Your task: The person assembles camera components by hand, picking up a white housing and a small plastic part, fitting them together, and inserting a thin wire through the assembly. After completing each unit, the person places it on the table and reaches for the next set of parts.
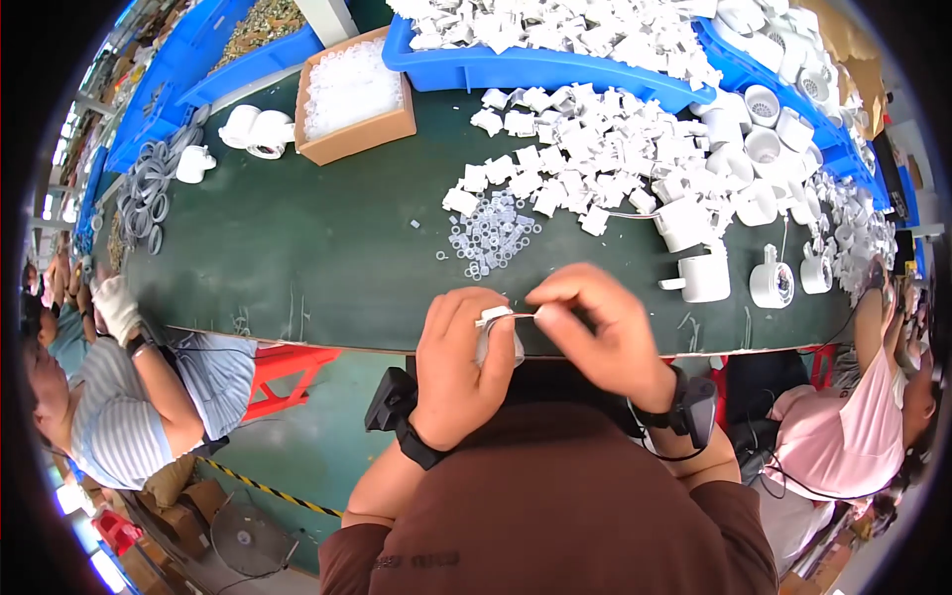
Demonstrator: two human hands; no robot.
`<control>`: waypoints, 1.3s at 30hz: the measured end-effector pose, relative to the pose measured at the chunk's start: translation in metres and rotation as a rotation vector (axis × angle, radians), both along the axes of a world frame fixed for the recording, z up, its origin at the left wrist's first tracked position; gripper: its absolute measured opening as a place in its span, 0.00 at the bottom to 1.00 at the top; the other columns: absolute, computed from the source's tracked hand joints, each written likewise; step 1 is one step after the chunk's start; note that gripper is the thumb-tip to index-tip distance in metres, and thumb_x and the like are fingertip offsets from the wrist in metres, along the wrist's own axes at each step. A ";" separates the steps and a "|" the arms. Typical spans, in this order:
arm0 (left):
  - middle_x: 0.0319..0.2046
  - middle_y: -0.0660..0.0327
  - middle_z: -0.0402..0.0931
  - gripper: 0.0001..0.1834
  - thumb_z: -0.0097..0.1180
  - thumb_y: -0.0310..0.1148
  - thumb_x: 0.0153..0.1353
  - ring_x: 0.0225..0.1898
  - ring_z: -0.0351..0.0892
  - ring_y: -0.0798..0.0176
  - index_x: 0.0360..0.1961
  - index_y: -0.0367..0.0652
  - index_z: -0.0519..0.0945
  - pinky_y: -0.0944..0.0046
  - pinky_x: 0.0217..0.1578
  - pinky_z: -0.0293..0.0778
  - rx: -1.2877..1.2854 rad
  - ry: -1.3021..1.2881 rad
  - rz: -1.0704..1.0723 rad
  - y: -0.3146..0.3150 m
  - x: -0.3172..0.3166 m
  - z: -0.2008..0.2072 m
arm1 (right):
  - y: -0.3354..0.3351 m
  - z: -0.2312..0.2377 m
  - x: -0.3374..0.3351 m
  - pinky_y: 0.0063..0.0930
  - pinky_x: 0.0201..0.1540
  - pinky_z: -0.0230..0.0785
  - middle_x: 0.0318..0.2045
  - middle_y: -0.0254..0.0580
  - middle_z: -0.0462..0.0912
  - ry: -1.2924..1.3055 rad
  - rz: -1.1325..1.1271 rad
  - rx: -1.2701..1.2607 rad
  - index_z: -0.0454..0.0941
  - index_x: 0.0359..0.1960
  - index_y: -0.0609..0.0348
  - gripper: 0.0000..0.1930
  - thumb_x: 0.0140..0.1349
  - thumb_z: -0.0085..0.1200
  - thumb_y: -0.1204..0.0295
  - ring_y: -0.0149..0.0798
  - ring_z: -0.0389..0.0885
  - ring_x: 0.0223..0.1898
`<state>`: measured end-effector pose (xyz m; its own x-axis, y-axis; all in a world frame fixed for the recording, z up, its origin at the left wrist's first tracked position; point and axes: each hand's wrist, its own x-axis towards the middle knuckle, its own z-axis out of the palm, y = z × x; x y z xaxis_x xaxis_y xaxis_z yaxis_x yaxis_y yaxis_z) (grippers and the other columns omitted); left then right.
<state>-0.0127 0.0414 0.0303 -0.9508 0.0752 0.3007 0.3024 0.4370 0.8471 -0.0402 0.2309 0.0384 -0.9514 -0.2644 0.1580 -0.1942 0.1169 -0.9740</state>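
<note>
Close to the table's front edge, my left hand (458, 369) is closed around a small white plastic housing (503, 347), which the fingers partly hide. Thin red and white wires (523, 315) run from its top toward my right hand (607, 335). That hand is slightly blurred; its thumb and index finger pinch the wires' far end. Just beyond both hands lies a heap of small translucent plastic rings and sleeves (493, 234). Behind it spreads a large pile of white square plastic pieces (600, 149).
White cylindrical housings (705, 278) stand at right, with more heaped behind. Blue bins (555, 83) line the back beside a cardboard box (362, 142) of clear parts. Grey rings (149, 183) lie at far left. Co-workers sit left (129, 407) and right (843, 431).
</note>
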 end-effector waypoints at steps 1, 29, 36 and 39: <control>0.42 0.53 0.79 0.06 0.57 0.26 0.64 0.42 0.76 0.46 0.41 0.37 0.79 0.53 0.44 0.73 -0.032 0.008 0.016 -0.001 0.001 0.001 | 0.011 0.003 -0.009 0.23 0.44 0.73 0.40 0.38 0.80 0.088 -0.021 0.138 0.79 0.43 0.64 0.05 0.68 0.57 0.81 0.27 0.78 0.39; 0.50 0.51 0.82 0.10 0.52 0.31 0.72 0.47 0.79 0.58 0.42 0.34 0.81 0.59 0.51 0.73 0.207 -0.165 -0.118 -0.007 -0.004 0.007 | -0.006 -0.003 -0.011 0.23 0.45 0.78 0.42 0.39 0.84 0.028 0.070 0.089 0.75 0.60 0.64 0.22 0.65 0.58 0.87 0.30 0.83 0.43; 0.44 0.53 0.82 0.08 0.54 0.27 0.68 0.42 0.78 0.48 0.46 0.37 0.80 0.55 0.47 0.72 0.054 -0.038 0.126 -0.010 0.002 -0.002 | -0.001 0.029 0.002 0.27 0.54 0.77 0.48 0.44 0.85 -0.330 0.113 -0.082 0.74 0.60 0.65 0.21 0.65 0.57 0.86 0.34 0.84 0.51; 0.45 0.52 0.82 0.11 0.54 0.26 0.68 0.44 0.77 0.47 0.49 0.37 0.80 0.54 0.48 0.73 -0.040 -0.010 0.120 -0.005 0.002 0.006 | -0.009 0.031 0.009 0.29 0.57 0.75 0.50 0.46 0.86 -0.282 0.193 -0.052 0.74 0.60 0.66 0.21 0.65 0.57 0.86 0.34 0.84 0.53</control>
